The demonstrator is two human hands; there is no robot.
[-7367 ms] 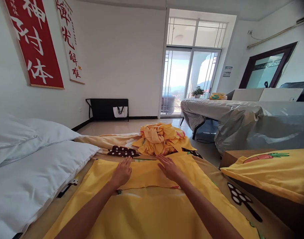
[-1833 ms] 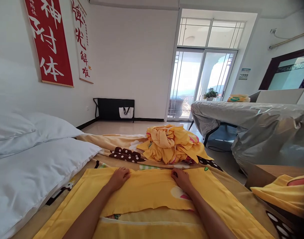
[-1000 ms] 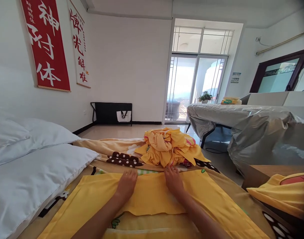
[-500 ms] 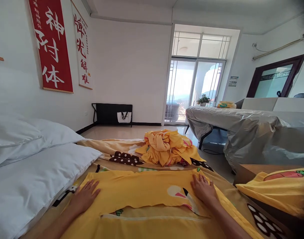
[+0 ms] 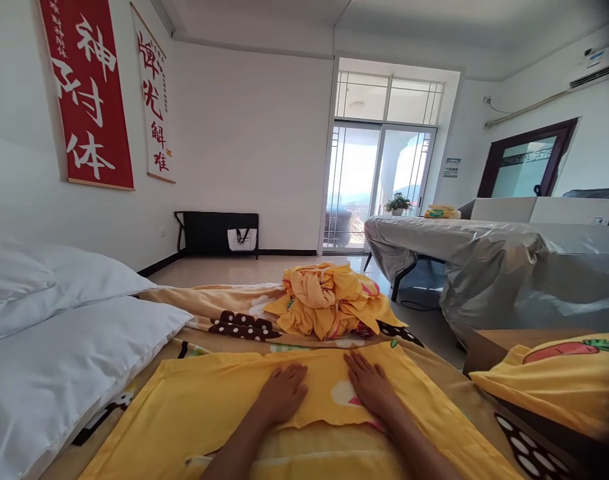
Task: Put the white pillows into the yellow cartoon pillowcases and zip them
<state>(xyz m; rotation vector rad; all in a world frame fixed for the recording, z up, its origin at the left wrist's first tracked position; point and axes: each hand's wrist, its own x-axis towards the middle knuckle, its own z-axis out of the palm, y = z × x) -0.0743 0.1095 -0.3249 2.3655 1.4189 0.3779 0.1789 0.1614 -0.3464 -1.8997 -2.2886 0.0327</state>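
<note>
Lying spread flat: yellow cloth (image 5: 329, 440), wavy-edged flap (image 5: 320, 383), white-and-pink print (image 5: 341, 393).

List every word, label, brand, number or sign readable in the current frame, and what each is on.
"神附体": red banner, left wall; its smaller side column is partly cut off.
"解难": lower part of the white scroll; its upper brush characters and small column are unclear.
Too small or blurred: white bag, wall notice, white panel label, wall unit sticker.
Yellow cloth: no lettering visible.

Red scroll (image 5: 88, 100) beside white scroll (image 5: 153, 100).
</note>
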